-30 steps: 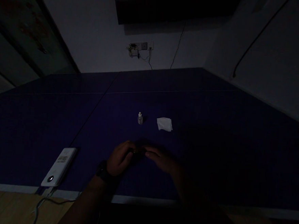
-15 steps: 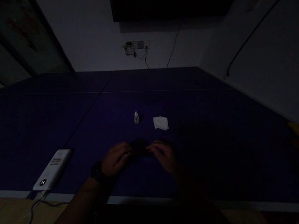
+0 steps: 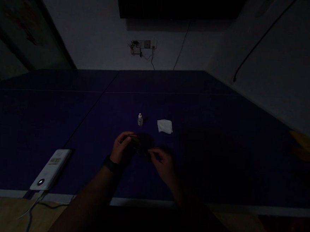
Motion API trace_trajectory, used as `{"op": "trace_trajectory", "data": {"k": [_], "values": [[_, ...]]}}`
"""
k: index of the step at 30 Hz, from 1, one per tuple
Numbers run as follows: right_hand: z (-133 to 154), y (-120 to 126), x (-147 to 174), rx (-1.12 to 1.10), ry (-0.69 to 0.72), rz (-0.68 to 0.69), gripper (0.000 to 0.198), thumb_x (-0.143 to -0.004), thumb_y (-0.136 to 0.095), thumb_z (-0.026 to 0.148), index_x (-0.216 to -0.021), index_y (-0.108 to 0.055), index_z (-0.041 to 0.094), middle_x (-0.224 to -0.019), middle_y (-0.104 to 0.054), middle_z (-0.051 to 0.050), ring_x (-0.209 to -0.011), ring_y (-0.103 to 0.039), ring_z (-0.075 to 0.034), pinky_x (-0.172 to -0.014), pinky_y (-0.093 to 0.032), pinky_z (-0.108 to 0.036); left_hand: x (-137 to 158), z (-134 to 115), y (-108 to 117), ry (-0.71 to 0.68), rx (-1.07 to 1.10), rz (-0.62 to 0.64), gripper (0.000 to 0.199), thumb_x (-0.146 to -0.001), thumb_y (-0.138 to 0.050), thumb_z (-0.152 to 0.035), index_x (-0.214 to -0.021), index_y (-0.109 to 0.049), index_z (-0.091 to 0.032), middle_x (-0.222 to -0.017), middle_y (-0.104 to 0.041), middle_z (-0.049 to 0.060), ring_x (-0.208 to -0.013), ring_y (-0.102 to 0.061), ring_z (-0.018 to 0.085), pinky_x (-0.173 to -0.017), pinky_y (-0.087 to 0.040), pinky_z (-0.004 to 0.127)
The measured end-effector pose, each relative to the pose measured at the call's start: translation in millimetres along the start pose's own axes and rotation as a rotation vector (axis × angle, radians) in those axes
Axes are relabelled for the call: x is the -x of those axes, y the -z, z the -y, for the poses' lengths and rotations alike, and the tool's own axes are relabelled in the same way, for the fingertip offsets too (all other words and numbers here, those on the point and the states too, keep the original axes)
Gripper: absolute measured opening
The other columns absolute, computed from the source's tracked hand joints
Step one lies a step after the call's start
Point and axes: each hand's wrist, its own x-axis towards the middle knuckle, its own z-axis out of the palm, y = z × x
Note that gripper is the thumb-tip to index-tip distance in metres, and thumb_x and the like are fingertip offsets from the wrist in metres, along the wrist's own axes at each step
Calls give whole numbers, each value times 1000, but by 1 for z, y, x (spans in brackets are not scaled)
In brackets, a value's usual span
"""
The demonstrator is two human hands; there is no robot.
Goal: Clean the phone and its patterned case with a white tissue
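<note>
Between my hands is a dark object [image 3: 140,148], lifted and tilted; the gloom hides its kind. My left hand [image 3: 121,145], with a dark watch on the wrist, grips its left end between thumb and fingers. At the right end, the fingertips and thumb of my right hand [image 3: 161,160] pinch its edge. A small clear bottle [image 3: 140,121] with a white cap stands upright just beyond my left hand. To its right, a folded white cloth or tissue [image 3: 165,126] lies flat beyond my right hand.
A white power bank [image 3: 50,168] with cables plugged in lies at the left front of the dark blue table [image 3: 90,125]. Wall sockets [image 3: 142,45] with cords and a dark screen [image 3: 178,6] are on the far wall. Something yellow [image 3: 305,142] lies at the right.
My left hand has turned upward and raised the dark object, which was low over the table. My right fingers have closed onto its right end. The view has shifted slightly.
</note>
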Motion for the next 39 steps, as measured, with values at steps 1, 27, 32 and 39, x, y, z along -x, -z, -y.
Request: {"op": "trace_trajectory", "data": {"k": [1,27,32,39], "values": [[2,-1,1,2,-1,4,17,-93,-57,22,-98,-74,24,-95,-76,-5,-88,-71,-20,-79,-58,-34,2,4,-2,26,44,-17,38,-80,-74,-49,-103,-65,-21,-93,-75,6,-86,-71,22,-78,-54,35],[54,12,-12,150,76,33,26,-95,-56,29,-107,-77,22,-86,-75,-6,-69,-68,-17,-63,-56,-28,16,20,-4,683,605,-125,51,-99,-44,-53,-86,-70,-12,-70,-72,5,-59,-68,14,-61,-55,25],[71,9,-21,403,281,194,31,-98,-49,25,-115,-75,21,-73,-68,-5,-62,-62,-15,-58,-49,-26,17,22,-7,712,638,-75,55,-99,-42,-57,-81,-69,-13,-68,-70,6,-60,-68,16,-60,-54,26],[67,3,-23,481,230,288,29,-96,-53,23,-113,-75,27,-76,-68,-4,-64,-61,-16,-59,-46,-28,21,23,-9,706,659,-36,53,-93,-51,-62,-75,-66,-15,-66,-69,5,-61,-67,15,-60,-52,26]]}}
